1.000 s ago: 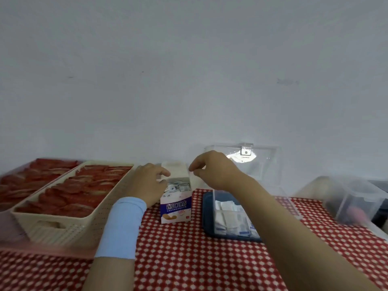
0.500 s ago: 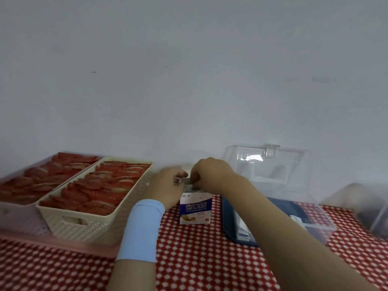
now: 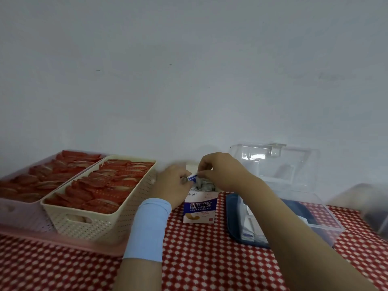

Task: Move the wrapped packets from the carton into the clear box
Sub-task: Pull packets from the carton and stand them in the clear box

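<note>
Grip of the right hand is pinching one wrapped packet by its right end, just above the open carton. The left hand is curling round the carton's top edge. Packet is looking light, thin, floppy and a bit slick, so pinching a short end seems best. Its long axis is running roughly left-right, tilting up rightward. The clear box is sitting just right of the carton, lid open, on the worktop.
</note>
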Demonstrator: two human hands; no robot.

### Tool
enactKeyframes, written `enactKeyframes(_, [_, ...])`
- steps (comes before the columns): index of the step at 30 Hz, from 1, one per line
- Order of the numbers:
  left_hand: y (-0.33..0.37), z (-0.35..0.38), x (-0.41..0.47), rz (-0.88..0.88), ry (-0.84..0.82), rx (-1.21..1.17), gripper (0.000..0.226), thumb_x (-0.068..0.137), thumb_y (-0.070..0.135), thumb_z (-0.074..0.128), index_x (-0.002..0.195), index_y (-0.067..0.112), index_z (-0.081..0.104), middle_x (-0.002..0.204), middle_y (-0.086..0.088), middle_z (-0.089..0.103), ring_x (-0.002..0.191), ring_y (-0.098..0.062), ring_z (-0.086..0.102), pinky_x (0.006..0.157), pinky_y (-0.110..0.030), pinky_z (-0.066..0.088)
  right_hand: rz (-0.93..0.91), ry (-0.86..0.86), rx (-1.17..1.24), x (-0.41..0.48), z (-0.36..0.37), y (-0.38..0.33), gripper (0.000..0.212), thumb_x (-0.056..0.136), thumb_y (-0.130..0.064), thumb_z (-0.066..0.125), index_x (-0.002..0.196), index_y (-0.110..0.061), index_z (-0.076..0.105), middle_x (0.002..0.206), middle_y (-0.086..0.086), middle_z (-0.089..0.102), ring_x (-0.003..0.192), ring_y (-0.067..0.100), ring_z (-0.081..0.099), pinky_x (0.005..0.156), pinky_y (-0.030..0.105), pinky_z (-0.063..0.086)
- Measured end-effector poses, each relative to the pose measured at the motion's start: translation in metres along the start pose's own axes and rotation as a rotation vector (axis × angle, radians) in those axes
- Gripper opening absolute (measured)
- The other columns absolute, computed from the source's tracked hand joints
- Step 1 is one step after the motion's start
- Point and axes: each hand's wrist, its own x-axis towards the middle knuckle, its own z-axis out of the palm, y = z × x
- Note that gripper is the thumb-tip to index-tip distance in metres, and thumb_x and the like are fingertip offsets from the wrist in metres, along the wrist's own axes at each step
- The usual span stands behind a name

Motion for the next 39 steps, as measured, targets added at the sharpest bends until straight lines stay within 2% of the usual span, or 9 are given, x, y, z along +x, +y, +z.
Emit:
enactKeyframes(5, [0.002, 0.001, 0.002, 0.027, 0.095, 0.014, 0.017, 0.096, 0.030, 0.060, 0.090, 0.024, 0.075, 0.100, 0.002, 0.061, 0.087, -0.012, 0.054, 0.061, -0.015, 0.029, -0.019, 0.006, 0.171, -0.005, 0.008, -0.002, 0.008, 0.088, -0.024, 0.073, 0.096, -0.022, 0.076, 0.085, -0.011, 0.069, 0.080, 0.005, 0.064, 0.073, 0.022, 0.054])
enactKeyframes(12, [0.003, 0.002, 0.001, -0.008, 0.136, -0.178, 0.018, 0.094, 0.030, 0.064, 0.111, 0.024, 0.067, 0.103, 0.010, 0.068, 0.090, -0.003, 0.060, 0.067, -0.004, 0.034, 0.048, 0.172, 0.358, -0.007, -0.003, 0.002, 0.010, 0.092, -0.018, 0.069, 0.085, -0.024, 0.073, 0.073, -0.010, 0.069, 0.060, 0.002, 0.063, 0.057, 0.012, 0.047])
enactKeyframes(16, [0.013, -0.006, 0.003, -0.018, 0.214, -0.455, 0.013, 0.096, 0.029, 0.061, 0.108, 0.027, 0.065, 0.104, 0.015, 0.068, 0.093, -0.001, 0.062, 0.080, -0.021, 0.051, 0.064, 0.279, 0.568, -0.020, -0.021, 0.003, 0.012, 0.093, -0.013, 0.066, 0.084, -0.016, 0.074, 0.069, -0.005, 0.071, 0.054, 0.001, 0.060, 0.052, 0.012, 0.045])
enactKeyframes(18, [0.020, -0.011, 0.003, -0.029, 0.147, -0.579, 0.010, 0.096, 0.030, 0.061, 0.101, 0.025, 0.067, 0.099, 0.011, 0.072, 0.095, -0.008, 0.068, 0.078, -0.025, 0.055, 0.047, 0.259, 0.652, -0.030, -0.027, 0.003, 0.014, 0.094, -0.011, 0.065, 0.084, -0.012, 0.075, 0.069, -0.005, 0.072, 0.055, 0.003, 0.058, 0.050, 0.012, 0.044])
enactKeyframes(22, [0.039, -0.012, -0.011, -0.153, -0.258, -0.992, 0.025, 0.098, 0.026, 0.057, 0.113, 0.009, 0.067, 0.102, -0.013, 0.075, 0.089, -0.025, 0.074, 0.080, -0.036, 0.061, 0.015, 0.193, 0.735, -0.047, -0.031, 0.003, 0.011, 0.095, -0.008, 0.063, 0.093, -0.004, 0.073, 0.067, -0.007, 0.071, 0.056, 0.001, 0.058, 0.051, 0.009, 0.042])
enactKeyframes(26, [0.041, -0.006, -0.016, -0.230, -0.474, -1.363, 0.039, 0.087, 0.026, 0.059, 0.119, 0.005, 0.064, 0.102, -0.017, 0.074, 0.086, -0.027, 0.073, 0.082, -0.041, 0.060, -0.007, 0.159, 0.826, -0.058, -0.029, 0.003, 0.015, 0.098, -0.004, 0.058, 0.100, -0.002, 0.072, 0.069, -0.007, 0.072, 0.057, 0.000, 0.061, 0.053, 0.008, 0.042])
enactKeyframes(34, [0.039, 0.006, -0.015, -0.230, -0.473, -1.444, 0.045, 0.083, 0.021, 0.059, 0.124, 0.002, 0.060, 0.094, -0.013, 0.073, 0.081, -0.024, 0.074, 0.065, -0.033, 0.060, -0.007, 0.155, 0.877, -0.060, -0.021, 0.007, 0.028, 0.098, -0.002, 0.056, 0.122, -0.012, 0.068, 0.087, 0.005, 0.071, 0.063, 0.000, 0.062, 0.057, 0.011, 0.046])
enactKeyframes(37, [0.039, 0.009, -0.012, -0.237, -0.444, -1.493, 0.039, 0.083, 0.022, 0.060, 0.117, 0.003, 0.065, 0.096, -0.014, 0.074, 0.082, -0.023, 0.074, 0.072, -0.039, 0.063, 0.033, 0.159, 0.845, -0.057, -0.020, 0.008, 0.044, 0.096, -0.012, 0.063, 0.137, -0.024, 0.055, 0.108, -0.004, 0.067, 0.077, 0.003, 0.066, 0.065, 0.015, 0.051])
enactKeyframes(39, [0.039, 0.012, -0.008, -0.273, -0.343, -1.573, 0.036, 0.082, 0.024, 0.062, 0.110, 0.003, 0.067, 0.096, -0.015, 0.074, 0.083, -0.023, 0.073, 0.075, -0.042, 0.062, 0.042, 0.197, 0.741, -0.059, -0.019, 0.007, 0.044, 0.093, -0.024, 0.068, 0.133, -0.033, 0.053, 0.121, -0.014, 0.059, 0.089, 0.004, 0.064, 0.068, 0.016, 0.051])
